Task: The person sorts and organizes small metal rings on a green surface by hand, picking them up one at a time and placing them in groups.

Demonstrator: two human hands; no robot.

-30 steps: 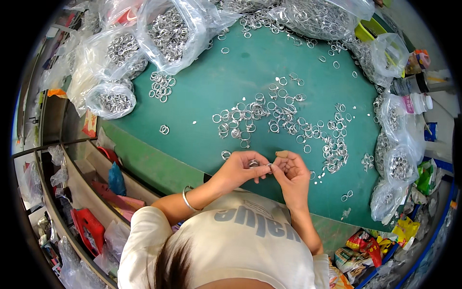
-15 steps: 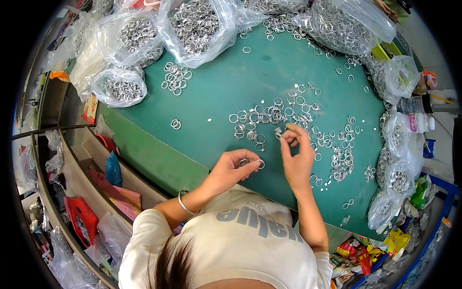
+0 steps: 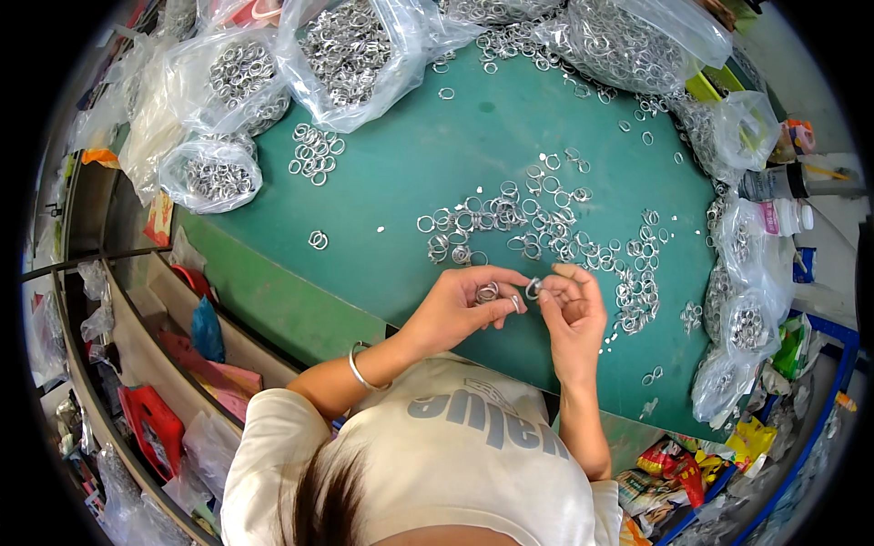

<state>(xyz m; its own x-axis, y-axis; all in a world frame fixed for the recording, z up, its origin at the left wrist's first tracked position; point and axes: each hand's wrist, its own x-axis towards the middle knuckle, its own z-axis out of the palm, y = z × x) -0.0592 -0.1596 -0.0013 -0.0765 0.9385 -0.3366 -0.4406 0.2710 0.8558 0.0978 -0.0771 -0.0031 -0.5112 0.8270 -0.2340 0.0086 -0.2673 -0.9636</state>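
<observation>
Several silver rings [image 3: 488,292] are gathered in my left hand [image 3: 462,305], its fingers curled round them and one ring sticking out by the thumb tip. My right hand [image 3: 574,314] pinches a single silver ring [image 3: 533,288] between thumb and forefinger. The two hands almost meet, just above the near part of the green tabletop [image 3: 391,191]. Beyond my fingers lies a loose spread of rings [image 3: 496,214], reaching to the right past my right hand. A smaller cluster of rings [image 3: 316,153] sits at the far left, with a couple of rings [image 3: 318,239] nearer me.
Clear plastic bags full of rings [image 3: 346,55] line the far edge; more bags [image 3: 749,323] line the right edge. A white bottle [image 3: 794,217] stands behind those. Shelving with a red tray [image 3: 150,428] is at the left. Coloured packets [image 3: 674,469] lie below the table's right side.
My right hand has come nearer with its ring, down to my left hand. The left hand has shifted right and slightly up, its fingers reaching toward that ring. The whole view has shifted slightly.
</observation>
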